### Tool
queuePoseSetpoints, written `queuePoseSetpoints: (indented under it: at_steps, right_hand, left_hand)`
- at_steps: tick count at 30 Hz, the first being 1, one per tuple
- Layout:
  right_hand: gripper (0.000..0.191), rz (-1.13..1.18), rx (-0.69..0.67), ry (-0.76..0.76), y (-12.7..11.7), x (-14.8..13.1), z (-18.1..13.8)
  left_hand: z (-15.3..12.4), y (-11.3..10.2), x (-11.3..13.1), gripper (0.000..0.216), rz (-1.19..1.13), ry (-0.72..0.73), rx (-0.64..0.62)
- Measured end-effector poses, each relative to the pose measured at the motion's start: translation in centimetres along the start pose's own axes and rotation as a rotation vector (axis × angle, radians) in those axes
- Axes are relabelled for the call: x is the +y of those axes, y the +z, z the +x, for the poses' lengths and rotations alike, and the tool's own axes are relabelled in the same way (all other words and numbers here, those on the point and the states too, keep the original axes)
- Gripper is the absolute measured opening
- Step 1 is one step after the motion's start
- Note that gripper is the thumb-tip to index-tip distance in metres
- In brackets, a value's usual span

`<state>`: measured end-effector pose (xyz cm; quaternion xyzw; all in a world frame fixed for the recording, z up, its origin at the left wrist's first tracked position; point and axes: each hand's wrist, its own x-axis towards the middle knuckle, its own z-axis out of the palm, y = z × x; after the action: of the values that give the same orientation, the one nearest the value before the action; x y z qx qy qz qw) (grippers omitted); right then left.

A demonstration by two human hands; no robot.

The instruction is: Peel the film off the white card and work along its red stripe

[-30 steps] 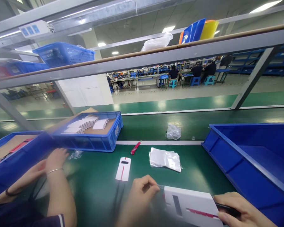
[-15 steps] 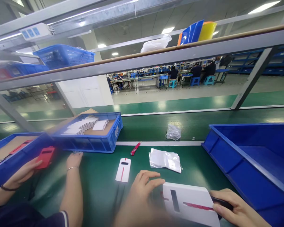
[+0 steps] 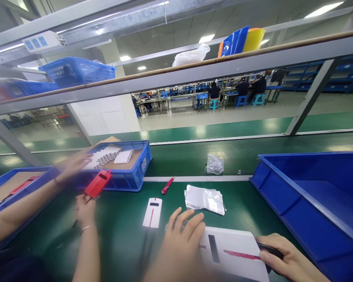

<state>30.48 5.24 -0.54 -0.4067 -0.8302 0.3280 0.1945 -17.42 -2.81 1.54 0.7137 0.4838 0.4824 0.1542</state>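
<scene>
A large white device (image 3: 232, 254) with a red stripe and a dark slot lies on the green table in front of me. My left hand (image 3: 182, 235) rests on its left end with fingers spread and flat, holding nothing. My right hand (image 3: 285, 260) is at its right end, fingers closed round a black object (image 3: 269, 250) that I cannot name. A smaller white device (image 3: 153, 206) with a red stripe lies just beyond my left hand.
At left a co-worker's hand (image 3: 85, 209) holds a red device (image 3: 97, 184); their other hand (image 3: 73, 164) reaches towards a blue tray (image 3: 126, 181) of white parts. A red knife (image 3: 168, 185), flat clear bags (image 3: 204, 199), a crumpled bag (image 3: 214, 164) and a big blue bin (image 3: 282, 188) lie ahead.
My left hand went from a pinch to spread fingers on the white device. The co-worker picked up a red device, moved it rightwards and reached to the tray.
</scene>
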Motion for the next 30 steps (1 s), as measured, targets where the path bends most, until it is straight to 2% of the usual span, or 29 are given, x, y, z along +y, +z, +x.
queuePoseSetpoints:
  at_steps: [2,4,7,10,13,17,21,24,26,28,30]
  right_hand:
    - [0.042,0.010,0.013,0.001,0.0,-0.5,0.1]
    - [0.044,0.016,0.024,0.013,0.0,-0.8,0.1]
    - [0.044,0.020,0.031,0.040,0.0,-0.7,0.1]
    - [0.043,0.037,0.013,0.041,-0.1,-0.4,0.1]
    - [0.040,0.057,0.039,0.034,-0.2,0.1,0.1]
    - [0.039,0.053,0.072,0.022,-0.2,0.9,-0.1]
    - [0.038,0.044,0.078,0.042,0.0,2.0,-0.1]
    - [0.039,0.044,0.071,0.063,0.1,2.5,-0.2]
    - [0.039,0.038,0.062,0.068,0.1,2.4,-0.2]
    - [0.039,0.029,0.047,0.063,0.0,2.2,-0.3]
    - [0.041,0.019,0.036,0.057,-0.1,1.8,-0.3]
  left_hand:
    - [-0.3,-3.8,-3.0,0.070,-0.053,0.002,0.115]
    - [-1.0,-5.8,-5.5,0.081,-0.106,-0.015,0.222]
    - [-2.3,-6.1,-8.0,0.078,-0.161,-0.050,0.327]
    - [-3.3,-5.7,-9.3,0.072,-0.217,-0.132,0.403]
    - [-3.8,-6.0,-10.2,0.074,-0.266,-0.209,0.366]
    - [-4.1,-6.3,-10.9,0.076,-0.264,-0.199,0.318]
    - [-3.5,-6.3,-9.7,0.078,-0.139,-0.082,0.275]
    - [-2.3,-6.4,-7.4,0.080,-0.052,-0.028,0.205]
    - [-1.5,-5.9,-5.3,0.069,-0.026,-0.018,0.150]
    - [-1.1,-3.7,-2.8,0.055,0.007,-0.012,0.078]
    - [-0.8,0.3,0.3,0.050,0.037,-0.005,0.000]
